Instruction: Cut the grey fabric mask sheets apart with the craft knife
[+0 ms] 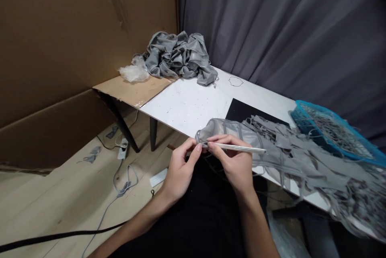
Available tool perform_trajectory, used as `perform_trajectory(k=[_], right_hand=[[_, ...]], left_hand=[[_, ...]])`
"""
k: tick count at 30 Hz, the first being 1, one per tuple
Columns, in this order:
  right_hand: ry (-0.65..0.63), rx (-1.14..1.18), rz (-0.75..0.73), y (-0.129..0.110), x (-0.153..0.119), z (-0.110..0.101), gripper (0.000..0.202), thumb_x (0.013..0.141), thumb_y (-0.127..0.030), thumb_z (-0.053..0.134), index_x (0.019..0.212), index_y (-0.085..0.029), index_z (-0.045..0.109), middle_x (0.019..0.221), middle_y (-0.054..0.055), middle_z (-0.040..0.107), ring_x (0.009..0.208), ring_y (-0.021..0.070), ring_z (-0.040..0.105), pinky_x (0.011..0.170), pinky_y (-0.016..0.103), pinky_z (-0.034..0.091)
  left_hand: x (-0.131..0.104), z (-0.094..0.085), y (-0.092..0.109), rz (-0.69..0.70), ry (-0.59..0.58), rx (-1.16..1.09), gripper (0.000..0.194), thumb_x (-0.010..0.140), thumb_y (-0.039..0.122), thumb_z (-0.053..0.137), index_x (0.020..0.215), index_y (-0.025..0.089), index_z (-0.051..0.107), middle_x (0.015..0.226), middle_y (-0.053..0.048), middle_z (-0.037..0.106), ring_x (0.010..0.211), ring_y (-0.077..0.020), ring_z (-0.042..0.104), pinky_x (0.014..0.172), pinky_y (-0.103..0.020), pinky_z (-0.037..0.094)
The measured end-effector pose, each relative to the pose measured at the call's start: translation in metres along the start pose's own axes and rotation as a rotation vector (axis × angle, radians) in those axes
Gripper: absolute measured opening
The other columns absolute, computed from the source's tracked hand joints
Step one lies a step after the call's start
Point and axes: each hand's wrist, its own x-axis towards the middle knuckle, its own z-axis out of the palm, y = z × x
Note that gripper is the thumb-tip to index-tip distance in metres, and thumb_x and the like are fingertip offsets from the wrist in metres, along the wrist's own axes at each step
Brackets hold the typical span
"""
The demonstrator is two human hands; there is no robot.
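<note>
Evidently, a blue basket (pixel 301 125) at the right of the frame held a tangle of thin, pale grey strands (pixel 334 131). Near the centre, the sheer grey cloth (pixel 217 127) had darker bound edges and ribbon-like seams, its near end raised off the white table (pixel 187 107). The left hand (pixel 181 165) pinched that end tightly between thumb and fingers; the right hand (pixel 237 165) gripped a slim white stick (pixel 241 148), dark at its outer end, fingertips at the cloth's edge.

Legible text: none found.
No lettering, label, brand, number or sign could be read in the head view.
</note>
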Motion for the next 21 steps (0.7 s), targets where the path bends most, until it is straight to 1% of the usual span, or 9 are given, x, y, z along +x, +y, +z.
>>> perform_trajectory(k=[4,9,13,16,18,21], right_hand=[[-0.025,0.026,0.038,0.0022,0.0,0.0014,0.014,0.093,-0.032,0.091,0.085,-0.024,0.083,0.099,0.006,0.086,0.093,0.0238,0.082,0.087,0.037,0.069],[-0.007,0.071,0.073,0.0037,0.0008,0.0033,0.016,0.093,-0.034,0.092,0.085,-0.022,0.083,0.098,0.005,0.086,0.077,0.0182,0.077,0.076,0.032,0.067],[0.019,0.105,0.091,0.0049,0.0012,0.0056,0.018,0.09,-0.035,0.093,0.084,-0.022,0.083,0.095,0.005,0.085,0.073,0.0168,0.075,0.072,0.03,0.066],[0.032,0.087,0.104,0.0062,0.0009,0.0064,0.02,0.09,-0.037,0.094,0.083,-0.022,0.084,0.096,0.005,0.085,0.072,0.0169,0.075,0.07,0.03,0.066],[0.026,0.062,0.1,0.0072,0.0005,0.0065,0.019,0.09,-0.039,0.094,0.084,-0.023,0.085,0.098,0.006,0.086,0.073,0.0181,0.076,0.071,0.032,0.067],[0.02,0.024,0.074,0.0084,-0.0004,0.0064,0.017,0.09,-0.038,0.093,0.086,-0.024,0.087,0.098,0.006,0.086,0.08,0.0212,0.079,0.079,0.035,0.069]], left_hand=[[-0.001,0.0011,-0.0041,0.004,0.003,-0.008,0.026,0.111,0.044,0.067,0.099,0.022,0.07,0.096,-0.002,0.07,0.096,-0.0217,0.061,0.089,-0.03,0.048],[-0.0007,0.0008,-0.0073,0.016,0.037,0.023,0.027,0.111,0.045,0.068,0.097,0.021,0.071,0.092,-0.001,0.067,0.09,-0.0201,0.059,0.085,-0.03,0.048],[0.0,0.0,-0.0059,0.018,0.025,0.046,0.028,0.111,0.043,0.067,0.096,0.021,0.072,0.091,-0.001,0.069,0.089,-0.0196,0.062,0.084,-0.03,0.048],[-0.0005,-0.0007,-0.0055,0.022,0.042,0.107,0.03,0.11,0.045,0.068,0.093,0.021,0.073,0.086,0.0,0.068,0.083,-0.0184,0.06,0.079,-0.029,0.047],[-0.0014,-0.0013,-0.0066,0.008,0.05,0.124,0.031,0.11,0.047,0.068,0.094,0.021,0.072,0.086,0.0,0.068,0.081,-0.0182,0.058,0.076,-0.029,0.046],[-0.0028,-0.0022,-0.0094,-0.02,0.037,0.118,0.031,0.11,0.05,0.067,0.099,0.021,0.072,0.088,0.0,0.068,0.081,-0.0184,0.058,0.071,-0.028,0.044]])
